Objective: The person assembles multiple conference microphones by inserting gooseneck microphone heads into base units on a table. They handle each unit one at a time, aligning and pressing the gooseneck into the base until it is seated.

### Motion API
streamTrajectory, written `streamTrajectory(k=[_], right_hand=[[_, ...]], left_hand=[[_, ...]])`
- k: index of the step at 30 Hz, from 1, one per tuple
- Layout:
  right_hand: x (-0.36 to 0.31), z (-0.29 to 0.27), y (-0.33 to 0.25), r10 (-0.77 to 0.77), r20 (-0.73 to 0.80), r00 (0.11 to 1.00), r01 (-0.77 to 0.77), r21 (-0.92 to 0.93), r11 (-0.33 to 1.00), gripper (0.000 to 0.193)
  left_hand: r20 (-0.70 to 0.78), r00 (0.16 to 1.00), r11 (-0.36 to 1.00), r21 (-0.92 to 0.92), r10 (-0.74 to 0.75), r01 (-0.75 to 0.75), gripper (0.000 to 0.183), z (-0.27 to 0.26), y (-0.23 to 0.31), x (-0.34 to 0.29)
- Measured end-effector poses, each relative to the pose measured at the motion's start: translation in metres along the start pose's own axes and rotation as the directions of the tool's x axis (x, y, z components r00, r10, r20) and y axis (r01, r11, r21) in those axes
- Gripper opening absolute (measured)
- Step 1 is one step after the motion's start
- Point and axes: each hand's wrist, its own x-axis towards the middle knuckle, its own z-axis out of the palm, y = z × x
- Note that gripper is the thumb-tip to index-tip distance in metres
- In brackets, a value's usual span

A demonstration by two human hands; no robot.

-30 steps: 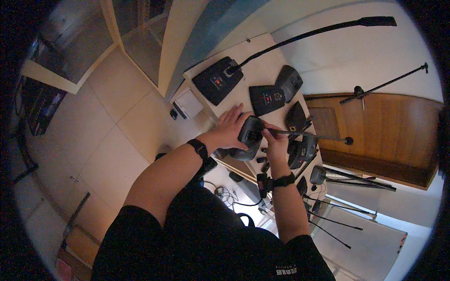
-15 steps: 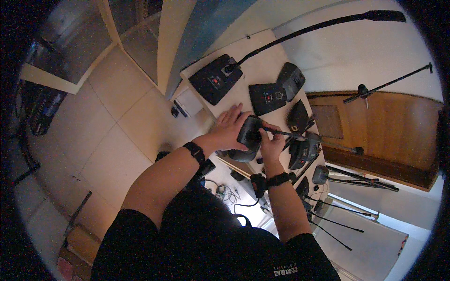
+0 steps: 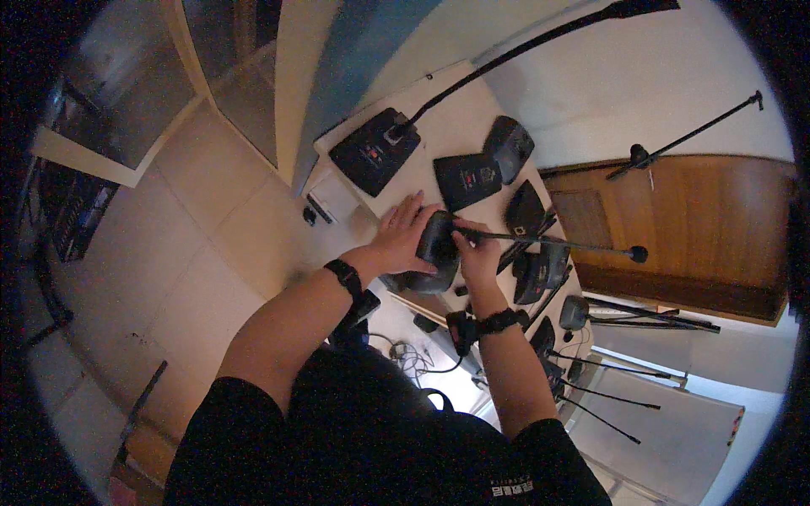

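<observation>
My left hand (image 3: 400,242) is wrapped over a black microphone base (image 3: 439,243), with the thumb on its lower side and the fingers spread along the far side. My right hand (image 3: 478,258) pinches the lower end of a thin gooseneck microphone stem (image 3: 557,244) right against that base. The stem points to the right and ends in a small round black head (image 3: 639,254). Whether its end sits inside the base is hidden by my fingers. Both hands are over the near edge of the pale table.
On the table (image 3: 456,93) lies a bigger microphone base (image 3: 375,152) with a long gooseneck. Two more bases, one a dark unit (image 3: 466,180), are beside it. Several bases and loose stems (image 3: 650,316) continue along the right. Cables (image 3: 409,354) hang below. A wooden door (image 3: 675,228) is beyond.
The view has shifted slightly, moving the table leftward. The stem's round head has swung up a little, and both hands keep their holds.
</observation>
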Motion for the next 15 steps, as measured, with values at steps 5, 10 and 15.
streamTrajectory(k=[5, 10, 15], right_hand=[[-0.002, 0.011, -0.006, 0.029, -0.167, 0.986, -0.089, -0.364, 0.927, 0.023], [-0.002, 0.020, -0.015, 0.228, -0.203, 0.952, -0.257, -0.132, 0.957, 0.031], [-0.001, 0.004, -0.004, 0.086, -0.052, 0.995, -0.083, 0.066, 0.994, 0.026]], left_hand=[[-0.008, 1.000, 1.000, 0.012, 0.011, -0.011, 0.111, 0.005, -0.003, 0.001], [0.022, 1.000, 1.000, 0.019, -0.012, 0.011, 0.110, -0.001, 0.001, 0.002], [0.030, 1.000, 1.000, 0.012, -0.010, 0.009, 0.110, -0.004, 0.002, 0.003]])
